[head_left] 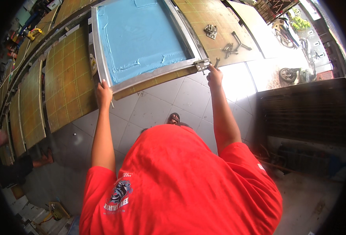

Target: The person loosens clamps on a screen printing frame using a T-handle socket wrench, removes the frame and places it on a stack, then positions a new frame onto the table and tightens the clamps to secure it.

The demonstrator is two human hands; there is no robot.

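A screen-printing frame [153, 71] with a grey metal rim and blue mesh [141, 37] lies across the work table in front of me. My left hand [104, 95] is closed at its near left corner, and a thin metal rod [112, 104] sticks out below the fingers. At the near right corner sits a metal hinge bracket [202, 65] with holes. Beside that bracket my right hand [214, 76] is closed around a wrench [217, 62], whose open jaw points up. Part of the wrench is hidden inside the fist.
Loose metal brackets [211, 31], bolts [229, 50] and an L-shaped wrench [241, 41] lie on the board right of the frame. Yellowish boards with grid lines [69, 74] run to the left. A motorcycle [296, 74] stands at right, and another person's foot [45, 157] shows at left.
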